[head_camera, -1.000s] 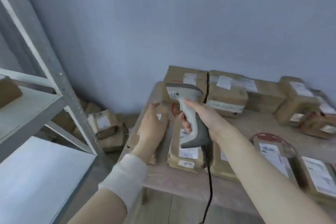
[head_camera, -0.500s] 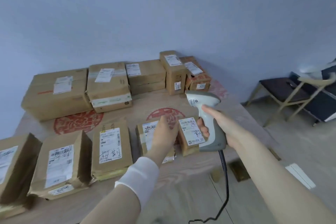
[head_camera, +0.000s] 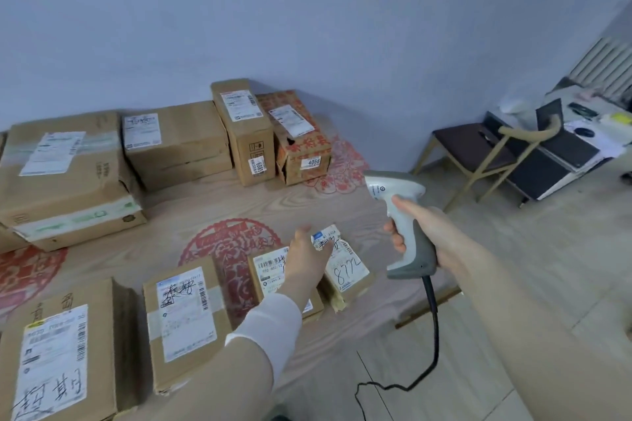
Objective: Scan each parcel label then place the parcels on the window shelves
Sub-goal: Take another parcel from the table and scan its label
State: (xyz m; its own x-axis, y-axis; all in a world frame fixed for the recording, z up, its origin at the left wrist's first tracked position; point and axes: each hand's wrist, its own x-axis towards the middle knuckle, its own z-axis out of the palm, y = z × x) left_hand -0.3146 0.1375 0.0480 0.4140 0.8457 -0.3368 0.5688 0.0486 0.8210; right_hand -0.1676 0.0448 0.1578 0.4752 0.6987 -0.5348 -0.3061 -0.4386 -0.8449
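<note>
My right hand (head_camera: 415,232) grips a grey and white barcode scanner (head_camera: 402,215) by its handle, its head aimed left over the table's right end. My left hand (head_camera: 306,258) reaches out with relaxed fingers over two small parcels: one with a white label (head_camera: 270,270) under the palm, and a small one marked 8772 (head_camera: 349,272) beside the fingertips. Whether the fingers touch them I cannot tell. More cardboard parcels (head_camera: 184,314) with labels lie along the near edge.
Larger boxes (head_camera: 61,174) stand in a row against the blue wall at the back of the wooden table (head_camera: 212,205). The scanner's black cable (head_camera: 432,338) hangs to the floor. A chair (head_camera: 468,150) and a cluttered desk (head_camera: 561,147) stand at the right.
The view has swung right, away from the metal shelf, along the table. My left hand has moved from the left parcels to the small ones at the right end; the scanner followed.
</note>
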